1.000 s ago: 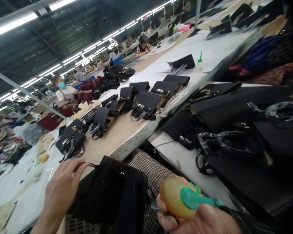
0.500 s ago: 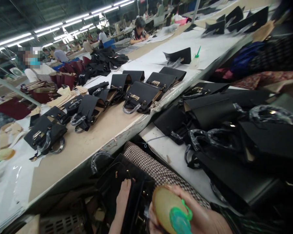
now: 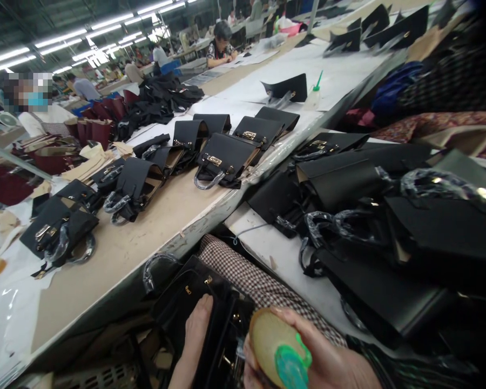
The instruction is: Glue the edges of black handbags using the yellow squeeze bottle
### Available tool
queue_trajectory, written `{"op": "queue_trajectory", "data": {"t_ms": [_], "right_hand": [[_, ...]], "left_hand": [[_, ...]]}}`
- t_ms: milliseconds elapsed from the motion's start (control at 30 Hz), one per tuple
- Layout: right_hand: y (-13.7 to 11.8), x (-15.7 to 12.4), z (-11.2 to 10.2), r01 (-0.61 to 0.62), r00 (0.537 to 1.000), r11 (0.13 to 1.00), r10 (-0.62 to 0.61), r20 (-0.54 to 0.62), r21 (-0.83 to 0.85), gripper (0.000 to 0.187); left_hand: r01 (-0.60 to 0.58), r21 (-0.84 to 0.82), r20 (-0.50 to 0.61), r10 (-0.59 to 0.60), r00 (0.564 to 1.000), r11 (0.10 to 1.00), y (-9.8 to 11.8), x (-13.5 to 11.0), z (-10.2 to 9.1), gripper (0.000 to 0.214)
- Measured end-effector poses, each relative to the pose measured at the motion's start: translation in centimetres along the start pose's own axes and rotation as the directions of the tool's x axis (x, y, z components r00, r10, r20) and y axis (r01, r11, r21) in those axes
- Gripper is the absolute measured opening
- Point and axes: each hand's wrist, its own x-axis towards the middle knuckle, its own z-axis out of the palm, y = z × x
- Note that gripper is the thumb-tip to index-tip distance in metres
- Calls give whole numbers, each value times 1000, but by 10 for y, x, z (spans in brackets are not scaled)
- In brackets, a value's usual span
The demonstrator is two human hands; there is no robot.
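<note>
A black handbag (image 3: 180, 294) with gold fittings rests on my lap, its handle in clear wrap. My left hand (image 3: 198, 324) reaches over the bag and is closed at its opening edge; the fingertips are partly hidden by the bag. My right hand (image 3: 322, 340) is wrapped around a yellowish squeeze bottle (image 3: 269, 340) with a green cap. The bottle is tilted, cap toward me, its tip cut off by the lower frame edge. It is held just right of the bag.
Several black handbags (image 3: 222, 156) lie on the long table (image 3: 154, 227) ahead. More black bags (image 3: 372, 281) are piled on the right-hand surface. Another green-tipped bottle (image 3: 315, 98) stands farther back. Masked person (image 3: 44, 116) at far left, beside maroon bag pieces (image 3: 93, 132).
The view has swung slightly to the right, so the surroundings sit farther left. Both hands keep their holds, with little movement at the bag.
</note>
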Motion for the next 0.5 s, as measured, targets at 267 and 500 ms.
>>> {"op": "queue_trajectory", "data": {"t_ms": [267, 500], "right_hand": [[-5, -3, -1, -47, 999, 998, 47, 18, -31, 74], [-19, -7, -22, -86, 990, 986, 101, 98, -144, 77]], "left_hand": [[134, -409, -183, -225, 957, 903, 2, -33, -72, 47], [47, -468, -154, -134, 979, 882, 5, -57, -54, 46]]}}
